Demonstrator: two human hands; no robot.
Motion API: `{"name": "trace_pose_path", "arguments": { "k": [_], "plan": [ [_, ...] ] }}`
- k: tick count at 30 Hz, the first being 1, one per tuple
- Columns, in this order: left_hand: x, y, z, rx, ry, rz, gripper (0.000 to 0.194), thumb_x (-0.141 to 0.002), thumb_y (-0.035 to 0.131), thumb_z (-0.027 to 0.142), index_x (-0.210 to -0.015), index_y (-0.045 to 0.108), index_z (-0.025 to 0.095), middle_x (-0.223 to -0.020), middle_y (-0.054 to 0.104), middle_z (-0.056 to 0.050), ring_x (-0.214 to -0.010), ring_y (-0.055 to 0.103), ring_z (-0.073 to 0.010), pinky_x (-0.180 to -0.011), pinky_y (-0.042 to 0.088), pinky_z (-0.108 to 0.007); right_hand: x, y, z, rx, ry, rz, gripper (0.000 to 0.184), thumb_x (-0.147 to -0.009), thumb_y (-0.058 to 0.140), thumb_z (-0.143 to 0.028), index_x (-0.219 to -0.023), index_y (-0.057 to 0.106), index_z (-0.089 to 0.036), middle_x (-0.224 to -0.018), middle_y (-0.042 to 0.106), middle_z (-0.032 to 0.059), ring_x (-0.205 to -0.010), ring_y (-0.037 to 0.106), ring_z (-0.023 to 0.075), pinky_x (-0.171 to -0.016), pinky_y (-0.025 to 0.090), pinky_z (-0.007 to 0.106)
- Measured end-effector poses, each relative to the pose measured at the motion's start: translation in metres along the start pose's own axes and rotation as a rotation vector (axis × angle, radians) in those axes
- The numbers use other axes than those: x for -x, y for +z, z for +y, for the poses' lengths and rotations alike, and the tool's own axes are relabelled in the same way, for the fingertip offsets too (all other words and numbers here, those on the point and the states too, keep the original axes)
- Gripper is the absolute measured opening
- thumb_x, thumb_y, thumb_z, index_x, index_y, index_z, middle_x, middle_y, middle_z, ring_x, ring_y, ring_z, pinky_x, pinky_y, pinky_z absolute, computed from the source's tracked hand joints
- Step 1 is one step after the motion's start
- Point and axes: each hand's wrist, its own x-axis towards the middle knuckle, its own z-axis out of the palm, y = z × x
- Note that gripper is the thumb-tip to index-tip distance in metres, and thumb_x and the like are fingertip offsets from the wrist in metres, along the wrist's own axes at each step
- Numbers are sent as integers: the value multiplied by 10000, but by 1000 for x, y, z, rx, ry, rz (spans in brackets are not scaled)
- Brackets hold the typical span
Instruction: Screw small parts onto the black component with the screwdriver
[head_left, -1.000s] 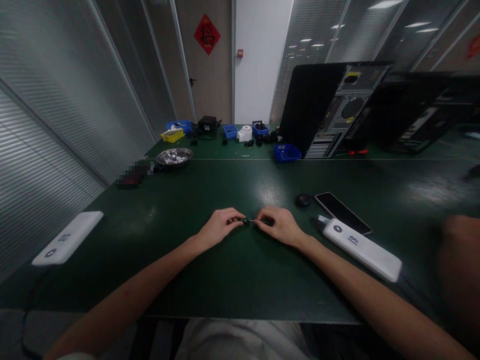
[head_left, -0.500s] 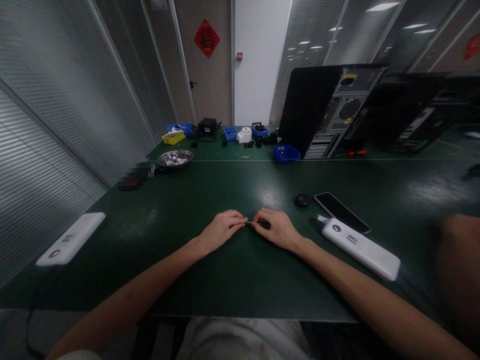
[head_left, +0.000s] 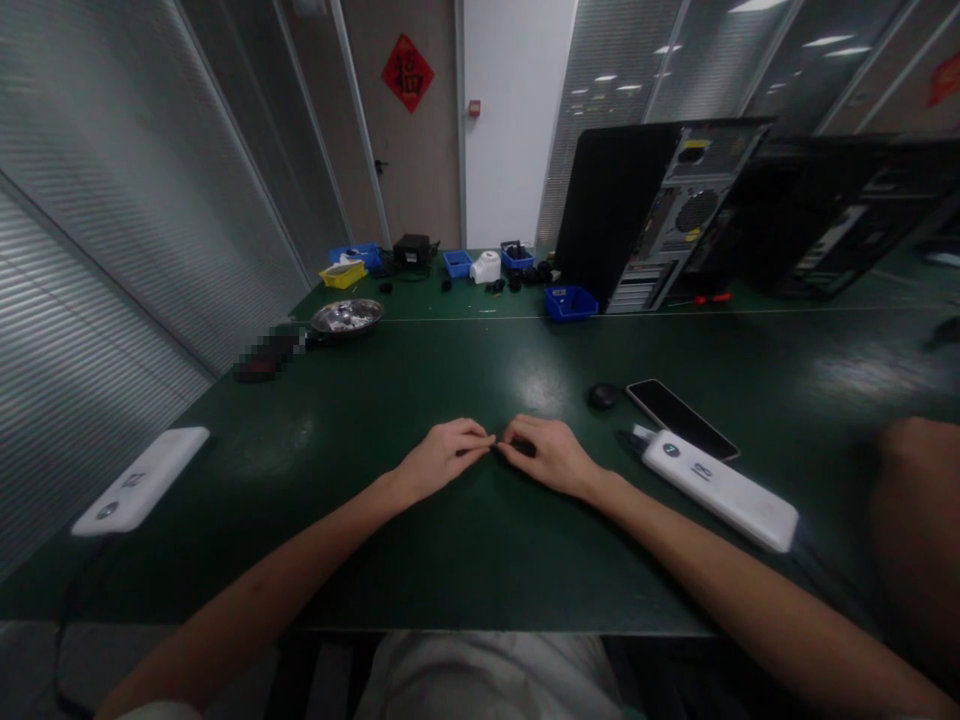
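Over the middle of the green table [head_left: 420,570], my left hand [head_left: 448,455] and my right hand [head_left: 546,452] nearly meet at the fingertips. A small dark piece [head_left: 495,446] sits between them; it is too small to name. The fingers of my left hand are pinched together at its left end. My right thumb and index finger close on it from the other side. To the right of my right hand lie a round black object [head_left: 603,396], a dark-screened phone [head_left: 681,418] and a white power bank [head_left: 720,490] with a cable plugged in.
Another white power bank [head_left: 142,482] lies at the left. A metal dish [head_left: 347,317] holds small shiny pieces. Blue bins [head_left: 571,304], a yellow bin [head_left: 343,275] and a black computer tower [head_left: 611,215] stand farther back. Another person's arm [head_left: 919,510] shows at the right edge.
My hands stay almost in place at the small dark piece, with my right fingertips slightly nearer my left ones. The camera view has shifted a little.
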Motion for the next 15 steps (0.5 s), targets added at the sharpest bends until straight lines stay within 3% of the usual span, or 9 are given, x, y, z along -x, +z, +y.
{"name": "trace_pose_path", "arguments": {
  "k": [6, 10, 15],
  "plan": [
    [-1, 1, -1, 80, -64, 49, 297, -1008, 557, 252, -1262, 707, 215, -1158, 675, -80, -1029, 648, -190, -933, 524, -335, -1, 1, 6, 11, 27, 20, 205, -1014, 552, -399, -963, 646, -224, -925, 674, 13, -790, 614, 138, -694, 414, 245],
    [-2, 4, 0, -22, -77, 31, 420, -1000, 545, 223, -1416, 594, 263, -1164, 628, -79, -1068, 594, -204, -942, 501, -354, -3, -3, 7, 79, 61, 26, 211, -1020, 543, -409, -989, 646, -228, -948, 673, 15, -784, 610, 139, -692, 396, 251],
    [-5, 8, 2, -152, -63, -4, 457, -994, 529, 221, -1449, 562, 252, -1108, 600, -92, -1036, 554, -227, -929, 482, -379, -6, -5, 7, 202, 100, -3, 188, -995, 570, -399, -968, 671, -243, -931, 666, 19, -722, 586, 141, -611, 318, 260]
  ]
}}
